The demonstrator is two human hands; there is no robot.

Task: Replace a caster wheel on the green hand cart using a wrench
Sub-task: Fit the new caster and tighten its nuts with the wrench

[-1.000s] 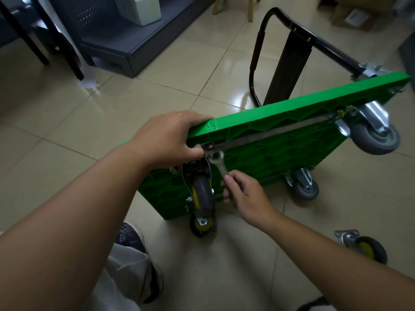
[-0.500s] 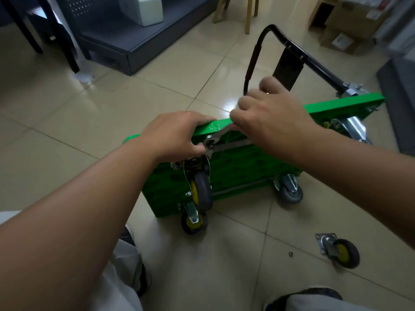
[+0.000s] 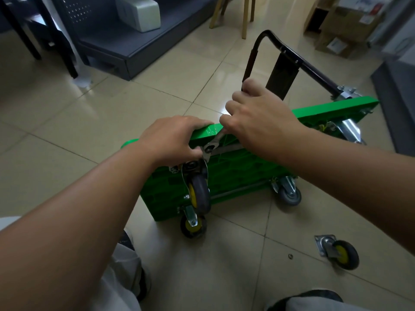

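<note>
1. The green hand cart (image 3: 235, 176) stands on edge on the floor (image 3: 112, 108); the left hand (image 3: 173, 138) clamps its upper rim by the caster wheel (image 3: 199, 194).
2. The right hand (image 3: 258, 122) curls round the wrench (image 3: 213, 144), whose head sits on a bolt (image 3: 210, 149).
3. The wrench looks stiff, so grip its far end; the cart may tip.

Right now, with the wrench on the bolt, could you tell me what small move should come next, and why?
Probably swing the wrench handle a short arc with the right hand while the left hand steadies the cart: the wrench head sits on a bolt by the caster, and the cart stands on edge.
</note>
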